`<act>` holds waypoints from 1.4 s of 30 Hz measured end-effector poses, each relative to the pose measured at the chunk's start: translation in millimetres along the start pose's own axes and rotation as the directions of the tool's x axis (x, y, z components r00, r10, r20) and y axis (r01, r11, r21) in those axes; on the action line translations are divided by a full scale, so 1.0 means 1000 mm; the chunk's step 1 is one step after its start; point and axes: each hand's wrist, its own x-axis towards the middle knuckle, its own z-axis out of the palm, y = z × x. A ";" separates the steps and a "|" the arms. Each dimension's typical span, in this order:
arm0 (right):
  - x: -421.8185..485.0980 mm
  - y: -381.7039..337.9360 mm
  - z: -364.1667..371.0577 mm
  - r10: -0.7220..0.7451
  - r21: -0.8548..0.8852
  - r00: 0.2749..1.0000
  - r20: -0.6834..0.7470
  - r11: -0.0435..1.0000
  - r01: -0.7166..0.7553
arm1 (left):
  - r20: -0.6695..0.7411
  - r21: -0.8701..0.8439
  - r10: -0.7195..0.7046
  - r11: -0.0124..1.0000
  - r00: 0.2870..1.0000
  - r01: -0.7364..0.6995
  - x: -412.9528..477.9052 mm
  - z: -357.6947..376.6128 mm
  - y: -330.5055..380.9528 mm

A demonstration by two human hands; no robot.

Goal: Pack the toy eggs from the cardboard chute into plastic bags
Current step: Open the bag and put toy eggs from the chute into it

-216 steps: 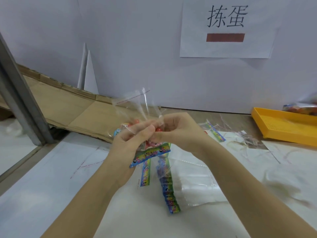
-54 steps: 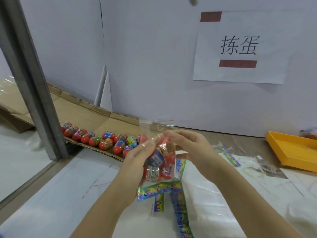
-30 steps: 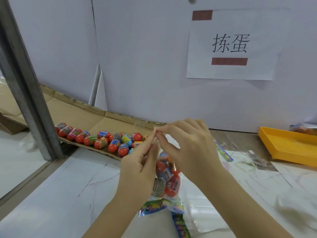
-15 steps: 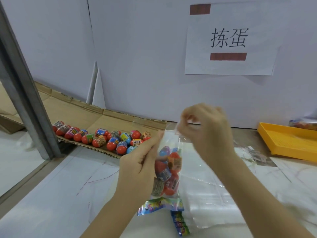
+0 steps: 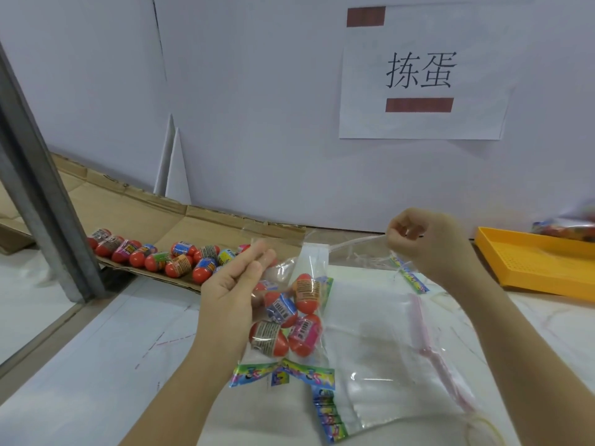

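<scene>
A clear plastic bag with a colourful bottom strip hangs upright in front of me and holds several red toy eggs. My left hand pinches the bag's upper left side with nearly straight fingers. My right hand, curled, pinches a thin white strip stretched rightward from the bag's top flap. More toy eggs lie in a row at the lower end of the cardboard chute on the left.
Empty clear bags lie flat on the white table under my hands. A yellow tray at the right holds a filled bag. A grey metal post stands at the left, and a paper sign hangs on the wall.
My hands were together at the bag's top; my right hand has pulled away to the right, drawing the thin strip off the flap. The left hand keeps the filled bag hanging.
</scene>
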 end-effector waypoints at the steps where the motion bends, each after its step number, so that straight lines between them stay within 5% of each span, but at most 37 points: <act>1: 0.000 0.006 0.001 0.027 -0.007 1.000 0.007 1.000 -0.027 | -0.002 0.021 0.003 1.000 1.000 -0.003 0.000 0.000 -0.001; 8: -0.009 0.037 0.015 0.201 -0.211 0.974 0.108 0.962 -0.176 | -0.052 0.134 0.009 0.991 0.999 -0.002 0.004 -0.003 -0.008; 12: -0.013 0.046 0.008 0.306 -0.572 0.932 0.193 0.807 -0.147 | -0.101 0.115 0.021 0.993 0.995 -0.009 0.010 -0.009 -0.005; 16: -0.007 0.034 -0.008 0.477 -0.720 0.793 0.380 0.690 -0.070 | -0.110 0.144 0.011 0.990 0.994 0.005 0.010 -0.008 -0.008; 20: -0.002 0.019 -0.035 0.632 -0.811 0.666 0.396 0.581 -0.070 | -0.091 0.164 0.048 0.986 0.995 -0.033 0.009 -0.008 -0.007; 23: 0.003 0.008 -0.060 0.612 -0.699 0.616 0.497 0.703 -0.134 | -0.060 0.136 0.063 0.989 0.996 -0.054 0.007 -0.007 -0.005; 25: 0.006 0.000 -0.070 0.473 -0.442 0.693 0.544 0.864 -0.242 | -0.033 0.098 0.072 0.993 0.997 -0.069 0.004 -0.005 -0.003; 27: 0.003 -0.019 -0.062 0.336 0.021 0.823 0.458 0.921 -0.388 | -0.004 0.033 0.087 0.996 0.996 -0.086 0.001 -0.001 0.000; 30: -0.013 -0.053 -0.024 0.254 0.353 0.856 0.450 0.830 -0.432 | 0.033 -0.029 0.106 0.994 0.994 -0.105 -0.004 0.002 0.002; 34: -0.042 -0.082 0.030 0.085 0.384 0.692 0.717 0.781 -0.493 | 0.078 -0.084 0.080 0.994 0.994 -0.073 -0.006 0.002 0.003; 37: -0.048 -0.084 0.047 0.097 0.559 0.786 0.610 0.650 -0.514 | 0.099 -0.112 0.092 0.990 0.991 -0.081 -0.007 0.003 0.002; 42: -0.051 -0.082 0.050 0.119 0.661 0.808 0.577 0.513 -0.548 | 0.151 -0.024 0.063 0.998 0.987 -0.060 -0.008 0.004 0.000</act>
